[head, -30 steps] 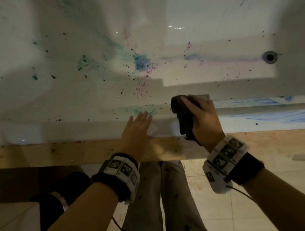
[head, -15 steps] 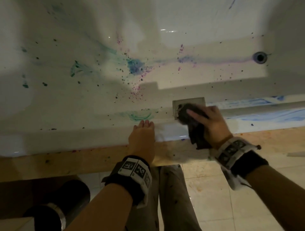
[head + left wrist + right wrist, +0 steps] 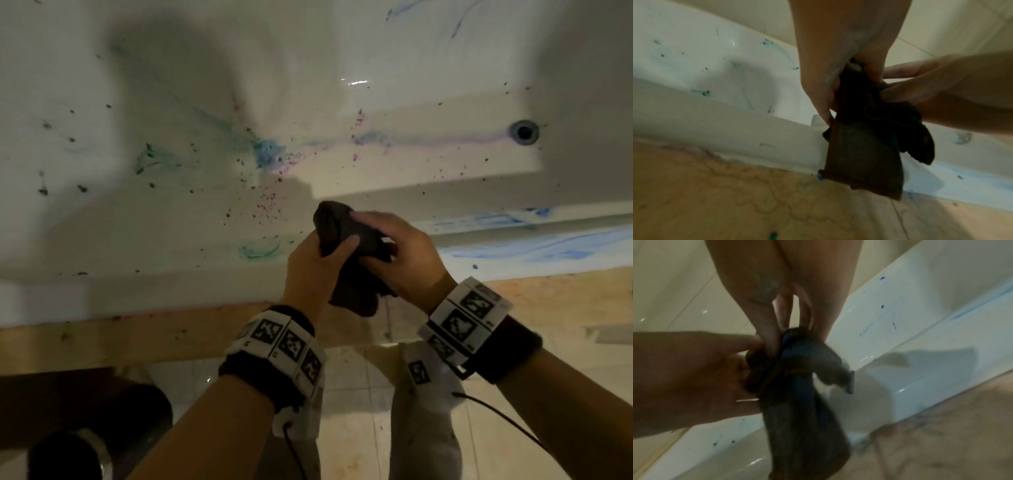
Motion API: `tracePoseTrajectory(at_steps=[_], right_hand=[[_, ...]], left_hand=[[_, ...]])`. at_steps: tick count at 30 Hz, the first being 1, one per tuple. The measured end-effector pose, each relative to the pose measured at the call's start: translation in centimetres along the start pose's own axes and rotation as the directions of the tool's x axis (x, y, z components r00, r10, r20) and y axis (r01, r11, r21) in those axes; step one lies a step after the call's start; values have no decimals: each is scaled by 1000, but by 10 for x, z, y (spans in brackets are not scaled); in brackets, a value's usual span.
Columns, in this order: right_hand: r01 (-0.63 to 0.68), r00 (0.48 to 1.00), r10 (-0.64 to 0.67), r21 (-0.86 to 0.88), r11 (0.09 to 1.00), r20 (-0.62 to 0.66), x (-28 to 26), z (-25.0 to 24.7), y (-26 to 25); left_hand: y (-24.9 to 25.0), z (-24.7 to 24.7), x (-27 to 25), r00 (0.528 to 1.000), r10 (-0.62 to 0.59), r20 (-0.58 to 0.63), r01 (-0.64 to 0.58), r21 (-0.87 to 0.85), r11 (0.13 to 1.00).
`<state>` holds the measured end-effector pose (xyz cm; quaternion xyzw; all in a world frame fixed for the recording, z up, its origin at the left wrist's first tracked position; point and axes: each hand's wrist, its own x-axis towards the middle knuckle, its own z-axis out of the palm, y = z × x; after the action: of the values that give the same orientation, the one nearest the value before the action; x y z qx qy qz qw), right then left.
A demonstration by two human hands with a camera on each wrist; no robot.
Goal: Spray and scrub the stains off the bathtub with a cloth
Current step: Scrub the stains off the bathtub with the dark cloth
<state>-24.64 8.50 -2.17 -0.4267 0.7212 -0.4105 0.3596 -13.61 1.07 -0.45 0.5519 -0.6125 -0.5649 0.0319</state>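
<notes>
A dark cloth [image 3: 346, 240] hangs bunched between both hands above the near rim of the white bathtub [image 3: 137, 287]. My left hand [image 3: 318, 253] grips its left side, thumb over the fabric. My right hand [image 3: 394, 253] holds the right side with fingers curled round it. The left wrist view shows the cloth [image 3: 865, 155] dangling from the left hand [image 3: 838, 91] over the rim. From the right wrist, the cloth [image 3: 803, 399] hangs long from the right hand [image 3: 781, 337]. Green stains [image 3: 260, 250], a blue blotch [image 3: 269, 154] and purple specks [image 3: 267, 205] mark the tub floor. Blue smears [image 3: 534, 246] cover the rim at right.
The drain [image 3: 523, 132] sits at the tub's far right. A wooden board [image 3: 137, 335] runs along the tub's front edge. Below are a tiled floor [image 3: 370, 411], my legs, and a dark cylindrical object [image 3: 85, 442] at bottom left.
My left hand has left the tub rim and taken hold of the cloth. The right hand has lifted the cloth off the rim, and both hands now hold it in the air.
</notes>
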Motion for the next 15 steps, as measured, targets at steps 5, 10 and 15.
tracePoseTrajectory(at_steps=[5, 10, 15], right_hand=[[-39, 992, 69, -261, 965, 107, -26, -74, 44], [-51, 949, 242, -659, 750, 202, -48, -138, 92], [73, 901, 294, -778, 623, 320, -46, -150, 100]], left_hand=[[0, 24, -15, 962, 26, -273, 30, 198, 980], [19, 34, -29, 930, 127, -345, 27, 410, 911], [31, 72, -28, 987, 35, -160, 26, 367, 930]])
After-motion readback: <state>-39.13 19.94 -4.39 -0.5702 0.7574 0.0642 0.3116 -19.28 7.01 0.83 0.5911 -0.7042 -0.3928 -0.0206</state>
